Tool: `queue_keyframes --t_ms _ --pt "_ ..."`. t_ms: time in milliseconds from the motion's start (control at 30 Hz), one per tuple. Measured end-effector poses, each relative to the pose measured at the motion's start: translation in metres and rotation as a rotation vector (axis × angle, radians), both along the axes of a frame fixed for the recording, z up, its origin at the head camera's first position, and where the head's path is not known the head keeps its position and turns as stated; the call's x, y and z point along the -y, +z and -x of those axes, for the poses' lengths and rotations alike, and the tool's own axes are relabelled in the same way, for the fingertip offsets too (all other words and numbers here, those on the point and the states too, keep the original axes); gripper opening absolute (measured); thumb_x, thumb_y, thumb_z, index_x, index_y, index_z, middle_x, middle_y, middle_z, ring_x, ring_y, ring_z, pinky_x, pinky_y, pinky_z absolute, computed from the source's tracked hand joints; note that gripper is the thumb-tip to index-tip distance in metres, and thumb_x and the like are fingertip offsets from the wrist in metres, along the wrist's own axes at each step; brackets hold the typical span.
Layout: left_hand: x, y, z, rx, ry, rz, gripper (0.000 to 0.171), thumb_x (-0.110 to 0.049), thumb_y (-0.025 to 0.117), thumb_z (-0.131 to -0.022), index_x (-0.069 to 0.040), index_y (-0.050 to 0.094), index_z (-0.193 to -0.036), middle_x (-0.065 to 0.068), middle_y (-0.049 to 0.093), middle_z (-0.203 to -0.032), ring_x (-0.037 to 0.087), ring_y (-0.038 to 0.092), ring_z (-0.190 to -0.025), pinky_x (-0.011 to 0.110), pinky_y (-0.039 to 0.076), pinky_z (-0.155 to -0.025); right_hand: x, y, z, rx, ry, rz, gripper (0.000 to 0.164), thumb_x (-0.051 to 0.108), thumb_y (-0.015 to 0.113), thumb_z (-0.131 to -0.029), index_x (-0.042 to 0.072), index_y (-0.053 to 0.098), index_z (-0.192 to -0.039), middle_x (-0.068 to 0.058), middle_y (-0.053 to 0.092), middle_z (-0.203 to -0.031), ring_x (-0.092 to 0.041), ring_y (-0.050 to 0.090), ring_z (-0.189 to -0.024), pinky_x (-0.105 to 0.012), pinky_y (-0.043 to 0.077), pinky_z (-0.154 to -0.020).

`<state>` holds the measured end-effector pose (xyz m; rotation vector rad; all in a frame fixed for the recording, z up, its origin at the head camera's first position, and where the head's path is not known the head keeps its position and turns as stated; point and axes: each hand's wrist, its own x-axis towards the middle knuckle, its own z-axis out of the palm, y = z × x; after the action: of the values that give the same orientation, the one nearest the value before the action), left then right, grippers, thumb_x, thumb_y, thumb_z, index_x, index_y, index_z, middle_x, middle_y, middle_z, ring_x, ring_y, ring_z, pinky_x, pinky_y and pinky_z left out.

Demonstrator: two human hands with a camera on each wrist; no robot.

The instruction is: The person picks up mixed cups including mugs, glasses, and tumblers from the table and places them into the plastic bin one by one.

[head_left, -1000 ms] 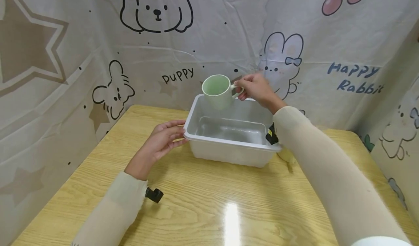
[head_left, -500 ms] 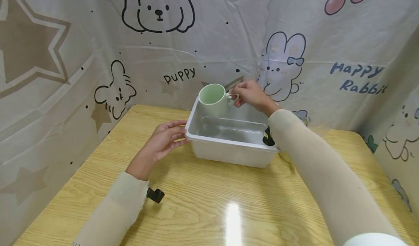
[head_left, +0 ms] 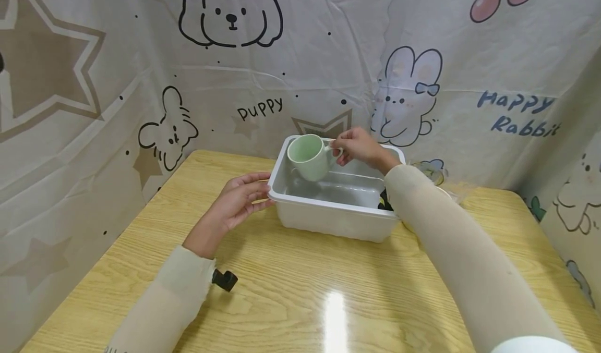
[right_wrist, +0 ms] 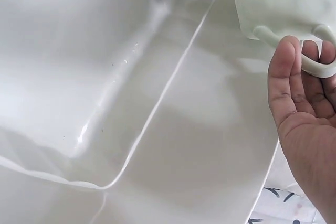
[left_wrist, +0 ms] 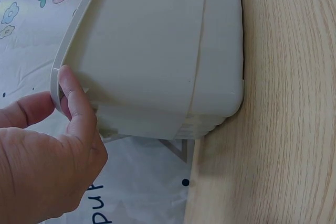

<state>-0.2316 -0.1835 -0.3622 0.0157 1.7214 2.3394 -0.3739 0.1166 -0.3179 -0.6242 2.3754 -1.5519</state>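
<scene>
A pale green mug [head_left: 307, 157] hangs inside the grey-white plastic tub [head_left: 335, 222], near its back left part. My right hand [head_left: 359, 147] grips the mug by its handle [right_wrist: 317, 68], thumb and fingers pinching it in the right wrist view. The mug's mouth faces up and tilts toward me. At the tub's left end, my left hand [head_left: 239, 199] holds the rim [left_wrist: 59, 61], with the thumb on one side and the fingers on the other, as the left wrist view shows.
The tub stands on a wood-grain table [head_left: 277, 290]. Behind it hangs a printed cloth [head_left: 225, 76] with cartoon animals. A yellowish object [head_left: 407, 227] sits right of the tub, mostly hidden by my right sleeve [head_left: 455, 248].
My right hand has lowered the mug from above the tub's back rim down into the tub. The left hand keeps its hold on the rim.
</scene>
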Motion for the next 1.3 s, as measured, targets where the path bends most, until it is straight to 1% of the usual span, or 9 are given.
queue_keyframes --t_ms 167,300,500,700,833,933,1067,1167,1300 --pt "0.001 -0.001 0.0 -0.001 0.0 -0.006 0.043 0.003 0.057 -0.1 0.005 0.047 -0.142 0.019 0.053 -0.134 0.02 0.063 -0.097 0.034 0.061 -0.089 0.003 -0.004 0.0 0.023 0.021 -0.039 0.028 0.01 0.058 -0.101 -0.013 0.064 -0.087 -0.018 0.065 -0.083 -0.019 0.065 -0.062 -0.033 0.062 -0.065" --pt "0.001 -0.001 0.0 -0.001 -0.006 -0.009 0.044 0.003 0.057 -0.1 0.005 0.047 -0.143 0.022 0.05 -0.138 0.02 0.063 -0.097 0.035 0.06 -0.091 0.003 -0.006 0.001 0.041 0.038 -0.08 0.028 0.01 0.055 -0.102 -0.013 0.064 -0.089 -0.018 0.065 -0.088 -0.021 0.066 -0.066 -0.036 0.063 -0.069" --pt "0.001 -0.001 0.0 0.0 -0.003 -0.012 0.042 0.003 0.056 -0.1 0.004 0.047 -0.142 0.021 0.051 -0.136 0.02 0.062 -0.097 0.037 0.059 -0.094 0.003 -0.008 0.002 0.09 0.098 -0.141 0.03 0.011 0.054 -0.104 -0.017 0.063 -0.099 -0.02 0.066 -0.095 -0.022 0.067 -0.072 -0.036 0.063 -0.073" --pt "0.001 -0.002 0.001 0.002 -0.004 -0.015 0.043 0.002 0.056 -0.1 0.004 0.047 -0.143 0.022 0.049 -0.138 0.02 0.062 -0.098 0.035 0.06 -0.09 0.001 -0.011 0.004 0.137 0.167 -0.223 0.028 0.009 0.053 -0.107 -0.017 0.063 -0.106 -0.024 0.065 -0.102 -0.026 0.069 -0.08 -0.04 0.063 -0.081" --pt "0.0 -0.001 0.0 0.0 -0.005 -0.011 0.045 0.002 0.056 -0.101 0.005 0.045 -0.144 0.025 0.045 -0.144 0.02 0.062 -0.098 0.034 0.061 -0.089 0.001 -0.013 0.004 0.184 0.214 -0.253 0.025 0.007 0.051 -0.107 -0.016 0.06 -0.108 -0.024 0.064 -0.103 -0.029 0.07 -0.086 -0.045 0.061 -0.088" --pt "0.0 -0.001 0.0 0.0 -0.005 -0.005 0.045 0.002 0.056 -0.101 0.005 0.045 -0.144 0.024 0.046 -0.144 0.02 0.062 -0.098 0.035 0.06 -0.091 0.0 -0.014 0.003 0.22 0.237 -0.246 0.023 0.005 0.049 -0.108 -0.016 0.058 -0.107 -0.022 0.063 -0.102 -0.03 0.07 -0.088 -0.047 0.06 -0.092" --pt "-0.001 0.0 0.0 0.007 -0.001 0.001 0.045 0.001 0.056 -0.101 0.004 0.046 -0.144 0.022 0.049 -0.141 0.02 0.062 -0.1 0.038 0.059 -0.095 -0.002 -0.015 0.004 0.321 0.233 -0.223 0.019 0.002 0.047 -0.107 -0.014 0.057 -0.105 -0.02 0.063 -0.104 -0.029 0.07 -0.092 -0.047 0.059 -0.094" --pt "-0.001 0.0 0.0 0.009 0.0 0.002 0.045 0.001 0.056 -0.101 0.004 0.046 -0.144 0.023 0.047 -0.142 0.021 0.061 -0.1 0.039 0.058 -0.096 -0.003 -0.015 0.004 0.379 0.214 -0.242 0.017 0.001 0.048 -0.107 -0.013 0.057 -0.106 -0.021 0.065 -0.109 -0.029 0.07 -0.096 -0.046 0.058 -0.095" --pt "-0.001 0.0 0.0 0.005 -0.003 -0.001 0.045 0.001 0.056 -0.101 0.005 0.045 -0.144 0.025 0.044 -0.145 0.021 0.061 -0.1 0.039 0.058 -0.096 -0.005 -0.014 0.004 0.376 0.206 -0.294 0.02 0.002 0.051 -0.106 -0.015 0.06 -0.111 -0.024 0.067 -0.113 -0.029 0.07 -0.099 -0.044 0.058 -0.095"
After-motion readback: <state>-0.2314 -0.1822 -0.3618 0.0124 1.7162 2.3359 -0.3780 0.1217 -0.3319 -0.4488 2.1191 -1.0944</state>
